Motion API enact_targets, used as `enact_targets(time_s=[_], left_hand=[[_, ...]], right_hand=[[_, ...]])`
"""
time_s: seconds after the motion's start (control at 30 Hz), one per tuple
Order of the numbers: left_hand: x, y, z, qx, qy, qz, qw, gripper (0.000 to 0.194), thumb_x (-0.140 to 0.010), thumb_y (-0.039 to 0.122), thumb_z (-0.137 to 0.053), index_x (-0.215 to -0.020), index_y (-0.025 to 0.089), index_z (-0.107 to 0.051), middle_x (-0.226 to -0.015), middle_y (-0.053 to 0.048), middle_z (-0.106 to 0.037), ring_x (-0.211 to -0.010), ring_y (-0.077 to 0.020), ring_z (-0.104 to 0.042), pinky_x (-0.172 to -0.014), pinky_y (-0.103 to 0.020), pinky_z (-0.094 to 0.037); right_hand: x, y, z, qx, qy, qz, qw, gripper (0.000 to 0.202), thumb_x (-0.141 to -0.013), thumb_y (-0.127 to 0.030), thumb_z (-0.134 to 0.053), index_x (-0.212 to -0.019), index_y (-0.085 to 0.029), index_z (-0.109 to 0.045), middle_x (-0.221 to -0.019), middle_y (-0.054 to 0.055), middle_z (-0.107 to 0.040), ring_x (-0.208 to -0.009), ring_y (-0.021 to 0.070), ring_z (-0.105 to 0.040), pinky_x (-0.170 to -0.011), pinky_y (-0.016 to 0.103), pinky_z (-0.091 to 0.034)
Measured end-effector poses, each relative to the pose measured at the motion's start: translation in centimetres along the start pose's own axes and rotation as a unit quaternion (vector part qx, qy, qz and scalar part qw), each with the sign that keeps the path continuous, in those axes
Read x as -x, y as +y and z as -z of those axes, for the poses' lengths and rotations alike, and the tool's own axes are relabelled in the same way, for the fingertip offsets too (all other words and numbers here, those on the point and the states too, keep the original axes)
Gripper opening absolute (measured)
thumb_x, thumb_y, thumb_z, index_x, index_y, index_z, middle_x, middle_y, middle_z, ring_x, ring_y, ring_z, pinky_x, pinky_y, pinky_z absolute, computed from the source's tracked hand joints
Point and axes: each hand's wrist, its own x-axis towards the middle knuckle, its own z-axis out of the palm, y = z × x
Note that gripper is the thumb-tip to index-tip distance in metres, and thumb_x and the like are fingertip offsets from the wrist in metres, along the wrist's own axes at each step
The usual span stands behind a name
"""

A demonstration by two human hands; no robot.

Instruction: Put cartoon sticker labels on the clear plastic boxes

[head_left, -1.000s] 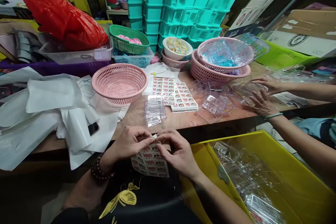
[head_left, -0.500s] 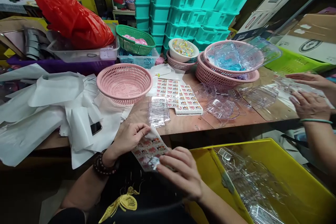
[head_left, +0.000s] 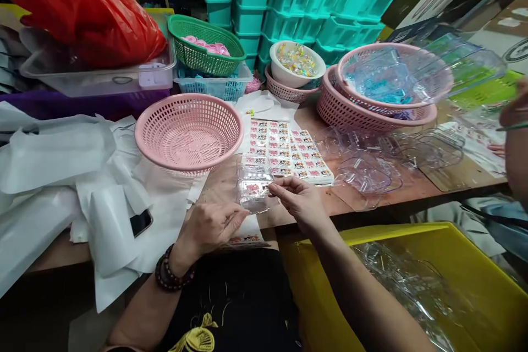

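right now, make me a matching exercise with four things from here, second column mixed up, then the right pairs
1 right hand
2 red bag
3 green basket
4 sticker sheets

A holds pink pieces
B white with pink prints
C at a clear plastic piece
D at left, in a clear tray

Pairs: 1-C, 2-D, 3-A, 4-B

The white sticker sheets (head_left: 278, 147) carry pink-and-black prints; the round basket (head_left: 193, 140) is pink.
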Motion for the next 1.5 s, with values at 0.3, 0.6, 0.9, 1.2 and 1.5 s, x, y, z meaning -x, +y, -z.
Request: enact_targets(time_s=[0.3, 0.6, 0.9, 1.2, 1.5], left_hand=[[-0.1, -0.6, -1.1, -0.010, 0.008, 0.108, 0.994, 0.024, -0.092, 0.030, -0.059, -0.111, 0.017, -0.066, -0.055, 0.006, -0.058, -0.042, -0.0100, -0.056, -0.046, -0.020, -0.042], [-0.7, -0.6, -1.1, -0.019, -0.025, 0.092, 0.995, 0.045, -0.092, 0.032, -0.060, -0.135, 0.019, -0.062, -0.053, 0.006, -0.060, -0.044, -0.0117, -0.054, -0.054, -0.021, -0.047], [-0.4, -1.5, -1.2, -0.013, -0.076, 0.116, 0.990, 0.044, -0.095, 0.036, -0.055, -0.137, 0.026, -0.062, -0.062, 0.004, -0.067, -0.049, -0.0119, -0.056, -0.055, -0.022, -0.044], [0.9, 0.5, 0.1, 0.135, -0.044, 0.150, 0.979, 0.055, -0.092, 0.041, -0.063, -0.143, 0.022, -0.054, -0.050, 0.010, -0.049, -0.043, -0.0092, -0.048, -0.050, -0.019, -0.043], [2.5, 1.9, 1.5, 0.359, -0.179, 0.353, 0.845, 0.031, -0.067, 0.041, -0.086, -0.071, 0.013, -0.074, -0.075, -0.007, -0.076, -0.067, -0.0183, -0.069, -0.061, -0.027, -0.056]], right_hand=[[0.0, 0.9, 0.2, 0.022, 0.025, -0.015, 0.999, 0.045, -0.057, -0.052, -0.090, -0.076, -0.017, -0.070, -0.067, 0.001, -0.069, -0.059, 0.0120, -0.058, -0.053, 0.024, -0.045], [0.0, 1.1, 0.1, 0.046, 0.017, 0.012, 0.999, 0.044, -0.061, -0.053, -0.087, -0.076, -0.017, -0.067, -0.071, 0.003, -0.069, -0.067, 0.0154, -0.063, -0.066, 0.029, -0.051], [1.2, 0.7, -0.1, 0.451, 0.104, 0.153, 0.873, 0.032, -0.085, -0.049, -0.067, -0.099, -0.020, -0.063, -0.059, -0.001, -0.058, -0.051, 0.0163, -0.054, -0.050, 0.026, -0.036], [7.3, -0.3, -0.5, 0.233, -0.138, 0.216, 0.938, 0.052, -0.082, -0.046, -0.074, -0.123, -0.021, -0.055, -0.092, 0.004, -0.066, -0.076, 0.0148, -0.062, -0.064, 0.025, -0.051], [8.5, 0.9, 2.1, 0.008, -0.159, 0.002, 0.987, 0.053, -0.071, -0.041, -0.084, -0.115, -0.022, -0.060, -0.087, 0.000, -0.068, -0.075, 0.0146, -0.065, -0.067, 0.027, -0.054]])
